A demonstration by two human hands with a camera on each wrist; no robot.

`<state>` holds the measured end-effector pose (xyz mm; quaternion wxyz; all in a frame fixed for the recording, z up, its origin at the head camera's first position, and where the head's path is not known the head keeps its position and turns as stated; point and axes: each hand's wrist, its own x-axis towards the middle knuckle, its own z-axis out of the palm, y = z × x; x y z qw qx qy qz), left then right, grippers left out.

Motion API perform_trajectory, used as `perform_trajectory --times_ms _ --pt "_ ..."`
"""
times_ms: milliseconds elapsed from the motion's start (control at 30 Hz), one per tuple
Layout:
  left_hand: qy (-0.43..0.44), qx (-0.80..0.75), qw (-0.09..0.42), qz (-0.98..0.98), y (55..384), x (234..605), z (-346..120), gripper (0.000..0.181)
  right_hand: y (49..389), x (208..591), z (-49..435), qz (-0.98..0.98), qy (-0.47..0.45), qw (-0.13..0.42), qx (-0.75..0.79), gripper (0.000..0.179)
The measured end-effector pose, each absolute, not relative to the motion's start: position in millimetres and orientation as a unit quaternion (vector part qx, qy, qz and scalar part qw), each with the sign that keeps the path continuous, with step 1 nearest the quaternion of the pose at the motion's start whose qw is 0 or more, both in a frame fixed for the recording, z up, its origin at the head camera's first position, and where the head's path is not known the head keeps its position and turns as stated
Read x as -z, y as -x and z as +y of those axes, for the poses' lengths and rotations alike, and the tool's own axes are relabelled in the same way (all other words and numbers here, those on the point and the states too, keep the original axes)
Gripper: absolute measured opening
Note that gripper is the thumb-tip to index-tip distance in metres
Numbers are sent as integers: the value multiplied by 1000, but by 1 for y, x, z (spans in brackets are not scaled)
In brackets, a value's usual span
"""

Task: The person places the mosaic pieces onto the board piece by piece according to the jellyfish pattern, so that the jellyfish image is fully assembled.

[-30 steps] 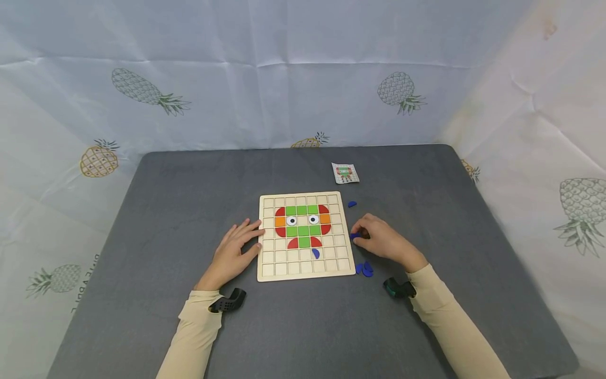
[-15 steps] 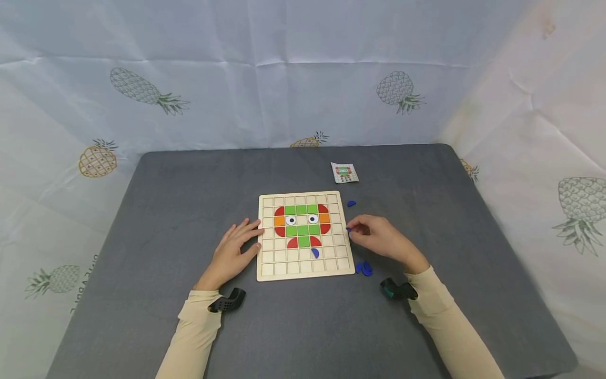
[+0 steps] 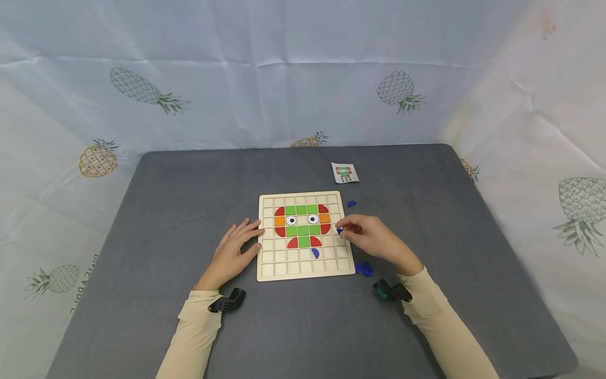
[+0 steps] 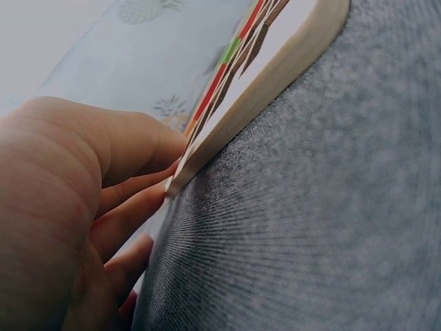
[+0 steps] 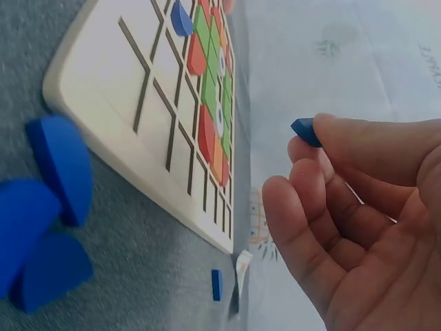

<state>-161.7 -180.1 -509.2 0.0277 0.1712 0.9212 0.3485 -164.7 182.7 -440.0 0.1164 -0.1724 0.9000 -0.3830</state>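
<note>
A square wooden grid board (image 3: 281, 269) lies on the dark table, with green, red and orange tiles and two eye tiles set in its middle. One blue tile (image 3: 315, 253) rests on the board below the red ones. My left hand (image 3: 233, 256) lies with spread fingers at the board's left edge, thumb and fingertips touching it. Between thumb and forefinger my right hand (image 3: 374, 238) pinches a small blue tile (image 5: 306, 132), held over the board's right edge. In the right wrist view its other fingers are loosely bent.
Several blue tiles (image 3: 366, 269) lie by the board's lower right corner, some overlapping. Another single blue tile (image 3: 352, 203) lies off the upper right edge. Behind the board is a small printed card (image 3: 345, 172) showing a similar pattern. A pineapple-print cloth (image 3: 265, 105) hangs behind the table.
My right hand, pinching the blue tile, has moved left from beside the board to over its right edge. The left hand has stayed in place.
</note>
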Motion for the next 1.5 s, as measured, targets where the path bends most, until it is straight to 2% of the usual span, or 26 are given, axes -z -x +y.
perform_trajectory --times_ms 300,600,1000,1500 --pt "-170 -348 28 921 161 507 -180 42 159 441 176 892 190 126 391 13" --pt "-173 -347 22 921 161 509 -180 41 156 450 168 891 198 125 390 15" --pt "-173 -348 23 921 159 515 -181 41 147 459 153 878 199 169 401 4" --pt "-169 -353 23 920 163 512 -180 41 139 468 134 908 155 196 337 14"
